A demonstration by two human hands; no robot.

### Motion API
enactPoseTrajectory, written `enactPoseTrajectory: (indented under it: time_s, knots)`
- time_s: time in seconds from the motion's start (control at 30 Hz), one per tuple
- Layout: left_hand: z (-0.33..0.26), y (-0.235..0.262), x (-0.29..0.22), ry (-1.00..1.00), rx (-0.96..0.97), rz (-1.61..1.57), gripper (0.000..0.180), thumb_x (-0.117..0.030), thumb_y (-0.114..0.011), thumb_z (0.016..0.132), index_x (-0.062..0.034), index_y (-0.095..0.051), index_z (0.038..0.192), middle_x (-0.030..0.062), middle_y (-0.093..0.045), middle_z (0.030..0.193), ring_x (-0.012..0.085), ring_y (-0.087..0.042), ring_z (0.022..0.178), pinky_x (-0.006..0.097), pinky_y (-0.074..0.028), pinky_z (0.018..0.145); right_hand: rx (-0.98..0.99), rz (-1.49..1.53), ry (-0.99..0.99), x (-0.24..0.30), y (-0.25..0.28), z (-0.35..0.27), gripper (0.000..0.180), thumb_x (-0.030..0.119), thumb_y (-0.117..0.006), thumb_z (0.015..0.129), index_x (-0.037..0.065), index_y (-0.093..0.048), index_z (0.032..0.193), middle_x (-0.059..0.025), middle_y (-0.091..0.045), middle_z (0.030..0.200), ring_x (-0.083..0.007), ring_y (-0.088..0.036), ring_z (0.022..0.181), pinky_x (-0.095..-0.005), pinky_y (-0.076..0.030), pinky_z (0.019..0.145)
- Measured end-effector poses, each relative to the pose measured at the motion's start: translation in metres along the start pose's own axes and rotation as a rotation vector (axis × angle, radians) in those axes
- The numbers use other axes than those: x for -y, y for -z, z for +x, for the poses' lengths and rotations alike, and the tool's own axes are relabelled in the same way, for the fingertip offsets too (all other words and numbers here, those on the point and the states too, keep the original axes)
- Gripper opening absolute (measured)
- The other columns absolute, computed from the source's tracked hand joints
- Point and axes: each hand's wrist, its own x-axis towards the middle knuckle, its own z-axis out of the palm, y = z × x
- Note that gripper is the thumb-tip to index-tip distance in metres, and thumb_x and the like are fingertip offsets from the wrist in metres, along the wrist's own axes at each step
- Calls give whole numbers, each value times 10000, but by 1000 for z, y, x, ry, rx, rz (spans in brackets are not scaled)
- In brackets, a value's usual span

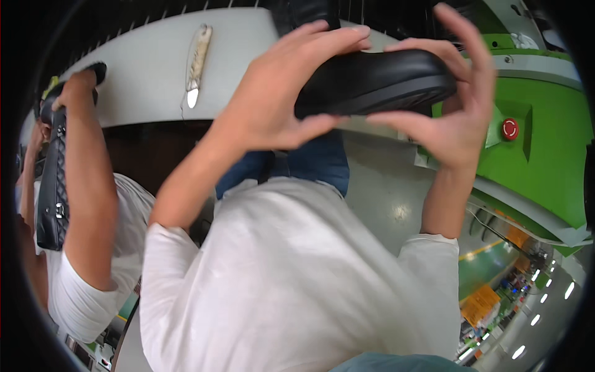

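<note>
A black shoe or boot with a rounded toe and a dark ridged sole is raised in front of me, lying sideways, toe to the right. My left hand grips its left end, fingers over the top and thumb underneath. Around the toe curves my right hand, its thumb along the sole and one finger lifted away. The fingers partly cover the shoe, and its left end is hidden. Behind it a black leathery piece shows at the top edge; I cannot tell whether the two are joined.
A tape-wrapped hand tool with a pale tip lies on the grey-white table. At the left, a co-worker's arm is beside a black quilted boot with a buckle. A green machine with a red button stands at my right.
</note>
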Motion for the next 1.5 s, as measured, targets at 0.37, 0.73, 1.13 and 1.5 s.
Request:
enactPoseTrajectory:
  time_s: [0.37, 0.73, 1.13, 1.5]
  knots:
    - [-125, -8, -8, 533, -255, 245, 836, -282, -1138, 651, -12, -760, 1346, 137, -822, 1285, 322, -767, 1320, 447, -597, 1135, 112, -384, 35, -35, -48, -95, 764, 247, -1074, 616, 113, -794, 1314, -67, -693, 1258, -297, -665, 1088, -447, -568, 914]
    - [-44, -16, -13, 235, 157, 306, 649, -356, -1036, 754, -53, -837, 1292, 105, -838, 1388, 315, -784, 1340, 408, -667, 1058, -54, -295, 130, -41, -77, -95, 339, 89, -960, 719, 123, -790, 1010, -17, -713, 1005, -267, -675, 952, -421, -499, 859]
    - [-36, -23, -22, 307, 139, 342, 520, -267, -1069, 750, 26, -880, 1135, 198, -865, 1277, 368, -847, 1201, 431, -699, 1013, 69, -97, -167, -64, -56, -64, 531, 161, -1021, 544, 160, -761, 1008, 34, -670, 914, -171, -681, 831, -353, -562, 697]
    - [-49, -29, -25, 215, -24, 298, 76, -24, -911, 859, -57, -874, 917, 76, -903, 1114, 254, -881, 1062, 347, -696, 900, -725, 539, -603, -104, -81, -92, 1052, 200, -1002, 910, 33, -374, 1737, -206, -521, 1703, -329, -549, 1540, -497, -459, 1280]
